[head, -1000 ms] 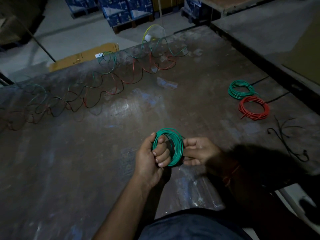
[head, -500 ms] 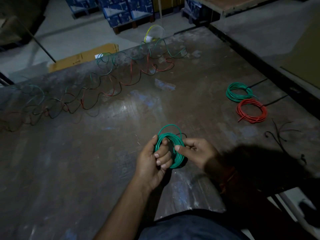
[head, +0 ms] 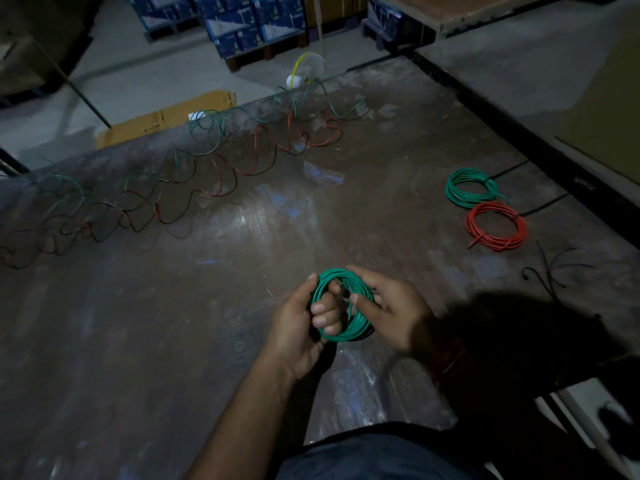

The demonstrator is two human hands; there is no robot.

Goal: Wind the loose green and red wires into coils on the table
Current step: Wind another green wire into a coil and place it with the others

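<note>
Above the worn table (head: 173,341), both hands are gripping the green coil (head: 341,304): left hand (head: 298,327) at nine o'clock, right hand (head: 394,311) at three.

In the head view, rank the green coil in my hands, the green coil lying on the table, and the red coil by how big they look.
1. Red coil
2. Green coil on the table, only slightly smaller; too close to call.
3. Held green coil looks similar, but it's nearer and partly hidden by fingers.

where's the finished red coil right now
In the head view the red coil lies flat on the table at the right, just nearer than the finished green coil, far beyond both hands.
</note>
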